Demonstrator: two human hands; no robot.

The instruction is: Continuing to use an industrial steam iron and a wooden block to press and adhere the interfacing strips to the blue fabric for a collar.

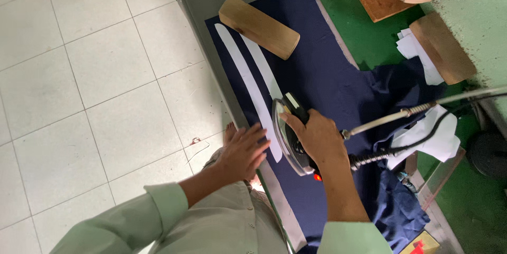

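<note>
Right hand: we are seeing the right hand closing around the handle of the steam iron, fingers wrapped over the top, so that the soleplate is staying flat against the cloth.
Left hand: the left hand is lying open, palm down, fingers spread at the near edge of the pressing table; we are judging that it is pinning the work flat just beside the iron.
Iron: it is sitting on the near end of the white strip, with a hose and cable trailing off to the right, kept clear of the pressing area.
White strip: two long, narrow, slightly curved pieces are lying side by side on the navy fabric, running away from us toward the far end of the table.
Navy fabric: it is spreading smooth under the strips and bunching loosely off the right side, where it is hanging out of the way.
Wooden block: it is resting across the far end of the strips, apparently weighting them down.
Surroundings: white floor tiles are showing on the left and a green surface on the right.
</note>
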